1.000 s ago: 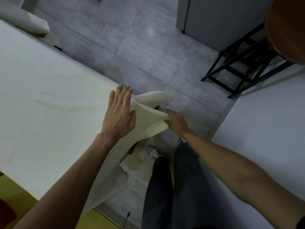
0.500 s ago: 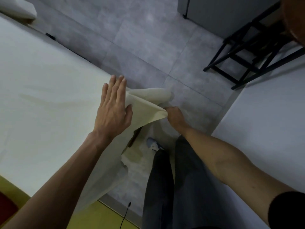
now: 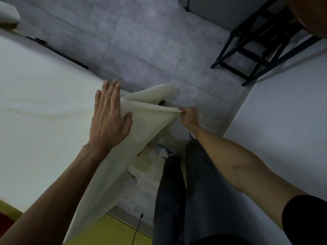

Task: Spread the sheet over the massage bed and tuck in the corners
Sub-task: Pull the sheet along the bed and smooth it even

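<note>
The right hand is now farther from the left hand, pinching the sheet corner taut for tucking; the left, fingers straight, pins it flat.

One cream sheet and two bare hands, the left hand and the right hand, are in view. Also visible are two dark trouser legs, one pale shoe, one thin black cable and one black-framed stool.

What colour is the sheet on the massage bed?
The sheet is plain cream, with no pattern, seen best in the head view.
</note>
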A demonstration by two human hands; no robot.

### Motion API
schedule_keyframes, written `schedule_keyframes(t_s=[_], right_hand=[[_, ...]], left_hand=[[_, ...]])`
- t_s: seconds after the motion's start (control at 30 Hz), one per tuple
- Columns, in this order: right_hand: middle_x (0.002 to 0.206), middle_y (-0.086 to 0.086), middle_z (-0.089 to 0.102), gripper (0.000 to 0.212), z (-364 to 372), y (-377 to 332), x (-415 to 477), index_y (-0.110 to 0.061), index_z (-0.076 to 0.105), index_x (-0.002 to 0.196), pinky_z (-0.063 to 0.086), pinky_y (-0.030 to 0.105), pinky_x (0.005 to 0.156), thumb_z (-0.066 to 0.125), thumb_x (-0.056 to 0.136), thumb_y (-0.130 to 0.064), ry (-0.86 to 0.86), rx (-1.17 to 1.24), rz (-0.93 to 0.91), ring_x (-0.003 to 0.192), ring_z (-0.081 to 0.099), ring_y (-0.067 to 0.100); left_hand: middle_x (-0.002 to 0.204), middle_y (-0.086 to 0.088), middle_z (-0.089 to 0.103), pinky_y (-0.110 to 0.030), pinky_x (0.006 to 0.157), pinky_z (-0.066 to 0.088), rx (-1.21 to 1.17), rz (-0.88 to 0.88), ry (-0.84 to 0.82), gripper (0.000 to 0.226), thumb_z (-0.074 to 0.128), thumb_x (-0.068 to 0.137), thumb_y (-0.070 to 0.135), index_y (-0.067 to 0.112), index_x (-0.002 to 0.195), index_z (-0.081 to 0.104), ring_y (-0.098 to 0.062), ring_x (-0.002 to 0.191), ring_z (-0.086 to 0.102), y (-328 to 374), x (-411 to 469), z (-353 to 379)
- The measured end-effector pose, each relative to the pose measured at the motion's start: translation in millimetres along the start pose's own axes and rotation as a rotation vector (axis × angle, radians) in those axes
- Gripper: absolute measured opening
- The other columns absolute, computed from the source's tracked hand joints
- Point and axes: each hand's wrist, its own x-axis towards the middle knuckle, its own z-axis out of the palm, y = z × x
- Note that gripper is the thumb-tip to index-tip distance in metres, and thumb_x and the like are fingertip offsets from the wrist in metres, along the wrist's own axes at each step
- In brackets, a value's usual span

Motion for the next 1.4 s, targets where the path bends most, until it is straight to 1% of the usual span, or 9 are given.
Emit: schedule_keyframes(t_s=[0.17, 0.43, 0.6, 0.77, 0.9, 1.03, 1.13, 1.27, 1.4], right_hand=[[0.105, 0.007, 0.071, 0.02, -12, 1, -6, -0.007, 0.074, 0.11, 0.056, 0.037, 0.089, 0.062, 0.093, -0.009, -0.016, 0.376, 0.321, 0.099, 0.067, 0.022], [0.107, 0.017, 0.073, 0.019, -42, 44, -25, -0.002, 0.071, 0.11, 0.06, 0.037, 0.083, 0.063, 0.095, -0.012, 0.084, 0.664, 0.628, 0.089, 0.072, 0.026], [0.128, 0.004, 0.06, 0.045, -59, 4, -46, -0.011, 0.055, 0.139, 0.049, 0.023, 0.081, 0.061, 0.094, -0.013, 0.014, 0.143, 0.236, 0.106, 0.057, 0.017], [0.161, 0.005, 0.03, 0.098, -22, -118, -53, -0.017, 0.027, 0.155, 0.028, 0.042, 0.119, 0.08, 0.078, -0.044, -0.128, -0.065, -0.5, 0.148, 0.027, 0.021], [0.16, 0.011, 0.032, 0.09, 1, -190, -54, -0.008, 0.027, 0.155, 0.022, 0.041, 0.123, 0.079, 0.083, -0.025, -0.148, -0.153, -0.816, 0.149, 0.027, 0.023], [0.146, 0.007, 0.052, 0.062, 2, -176, -45, -0.015, 0.035, 0.15, 0.046, 0.045, 0.107, 0.065, 0.095, -0.021, -0.313, -0.204, -0.735, 0.13, 0.053, 0.021], [0.144, 0.012, 0.054, 0.056, 2, -157, -37, -0.01, 0.039, 0.149, 0.043, 0.037, 0.107, 0.061, 0.098, -0.012, -0.332, -0.286, -0.708, 0.126, 0.056, 0.025], [0.151, 0.017, 0.045, 0.061, -2, -159, -23, -0.006, 0.033, 0.153, 0.036, 0.037, 0.113, 0.056, 0.097, -0.003, -0.415, -0.439, -0.583, 0.134, 0.048, 0.032], [0.163, 0.011, 0.025, 0.101, -32, -216, -38, -0.017, 0.01, 0.159, 0.033, 0.044, 0.117, 0.077, 0.084, -0.029, -0.529, -0.428, -0.442, 0.145, 0.032, 0.027]], left_hand=[[0.16, -0.019, 0.017, -0.051, 0.121, 0.01, 0.002, 0.006, -0.003, 0.073, 0.051, 0.095, 0.032, -0.001, 0.151, 0.017, -0.03, 0.15, 0.005, 0, 0, -1], [0.161, -0.018, 0.015, -0.05, 0.122, 0.009, 0.015, 0.009, -0.011, 0.074, 0.052, 0.094, 0.028, -0.001, 0.152, 0.016, -0.029, 0.151, 0.003, -2, 0, 0], [0.161, -0.018, 0.014, -0.05, 0.122, 0.009, 0.021, 0.016, -0.016, 0.075, 0.05, 0.091, 0.027, -0.001, 0.151, 0.016, -0.028, 0.151, 0.002, -1, 0, -2], [0.161, -0.019, 0.012, -0.051, 0.121, 0.009, 0.035, 0.01, -0.024, 0.08, 0.054, 0.086, 0.021, -0.002, 0.151, 0.015, -0.028, 0.151, 0.0, 0, -1, -4], [0.161, -0.02, 0.01, -0.052, 0.121, 0.011, 0.039, 0.001, -0.01, 0.076, 0.046, 0.089, 0.027, -0.002, 0.152, 0.014, -0.03, 0.15, 0.0, 3, -2, -4], [0.161, -0.02, 0.008, -0.051, 0.121, 0.01, 0.07, -0.006, -0.002, 0.074, 0.043, 0.09, 0.024, -0.002, 0.152, 0.013, -0.03, 0.15, -0.001, 2, -2, -2], [0.161, -0.02, 0.008, -0.05, 0.121, 0.011, 0.064, -0.012, -0.012, 0.075, 0.045, 0.089, 0.022, -0.001, 0.153, 0.012, -0.029, 0.15, -0.002, 2, -2, -1], [0.161, -0.018, 0.007, -0.049, 0.122, 0.01, 0.059, -0.025, -0.04, 0.079, 0.052, 0.089, 0.023, 0.0, 0.153, 0.013, -0.029, 0.15, -0.002, 1, -1, -2], [0.162, -0.018, 0.006, -0.047, 0.122, 0.009, 0.041, -0.054, -0.045, 0.082, 0.045, 0.095, 0.046, 0.0, 0.153, 0.011, -0.028, 0.151, -0.002, 2, -4, -9]])
